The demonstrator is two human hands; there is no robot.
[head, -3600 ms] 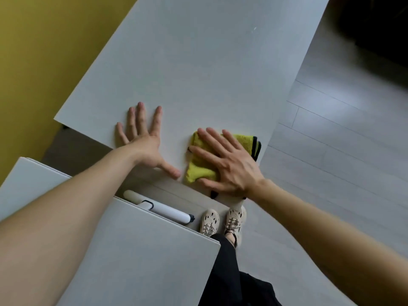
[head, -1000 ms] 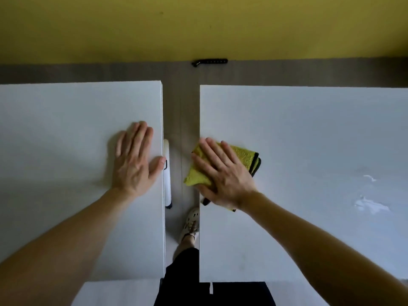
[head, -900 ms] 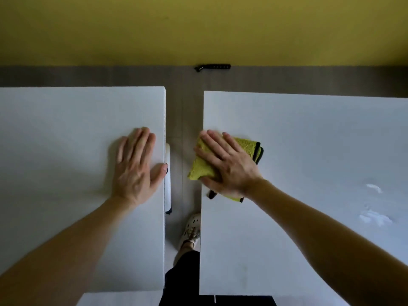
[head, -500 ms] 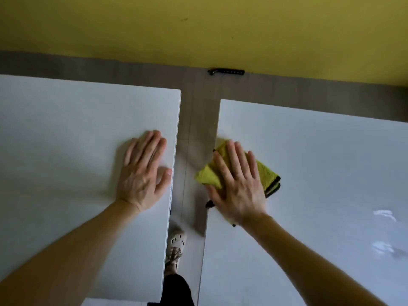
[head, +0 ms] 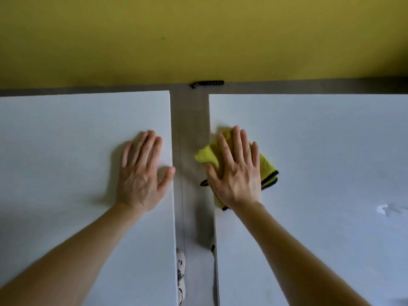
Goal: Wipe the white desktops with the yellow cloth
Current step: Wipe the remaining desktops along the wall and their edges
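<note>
As the right hand (head: 237,173), fingers spread, has pushed the cloth (head: 208,155) forward, desk (head: 309,133) beyond its fingertips seems unwiped; left hand (head: 141,173) rests flat, fingers together.

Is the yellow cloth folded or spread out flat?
Folded: the yellow cloth shows stacked black-trimmed layers at its corner beside the right hand.

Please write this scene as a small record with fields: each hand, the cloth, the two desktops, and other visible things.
left hand: flat, palm down, on the left desktop, thumb at its right edge
right hand: flat, pressing the yellow cloth onto the right desktop
cloth position: at the right desktop's left edge, one corner over the gap
gap: floor and a shoe show between the desktops
smear: pale, on the right desktop, far right
wall: yellow, behind both desktops
</note>
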